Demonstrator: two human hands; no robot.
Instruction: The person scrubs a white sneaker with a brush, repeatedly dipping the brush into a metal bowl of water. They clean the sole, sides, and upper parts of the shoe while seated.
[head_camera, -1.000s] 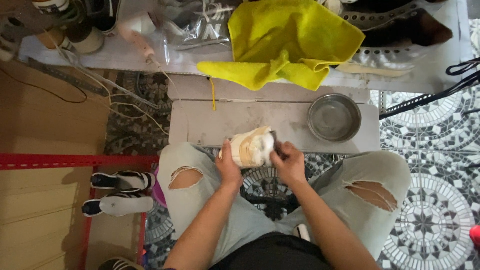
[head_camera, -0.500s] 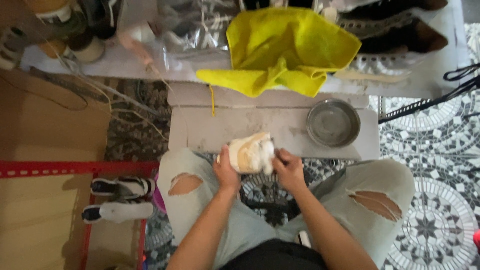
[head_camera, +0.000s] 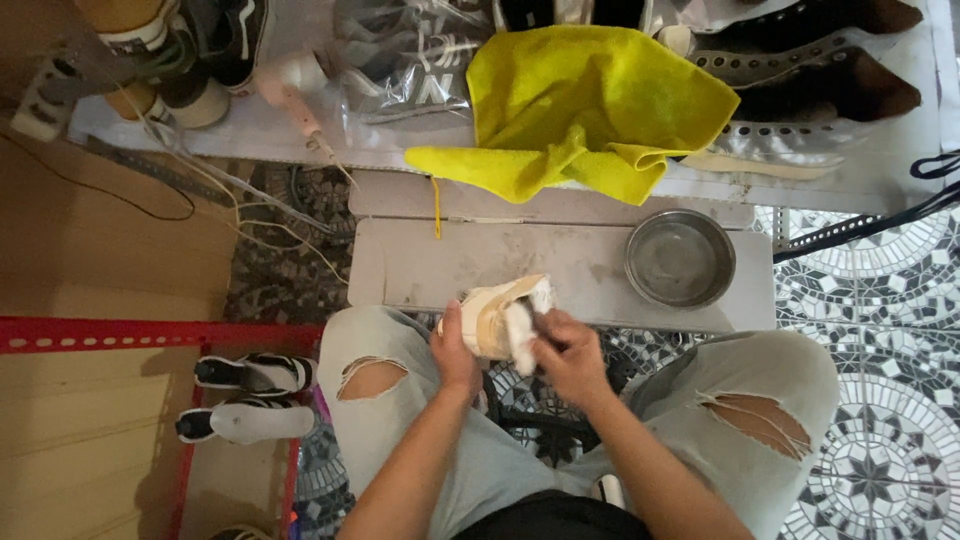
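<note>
I see the left hand (head_camera: 457, 347) clamped on a cream rubber-soled shoe (head_camera: 492, 312); the right hand (head_camera: 568, 352) presses a white cloth (head_camera: 520, 330) on it, fingers curled.

The cream-coloured shoe (head_camera: 495, 318) is partly covered by the left hand (head_camera: 455, 350) and right hand (head_camera: 570, 355), so what the right fingers pinch against it stays unclear. The dark shoes on the grey shelf (head_camera: 800, 60) are cut off by the top edge.
</note>
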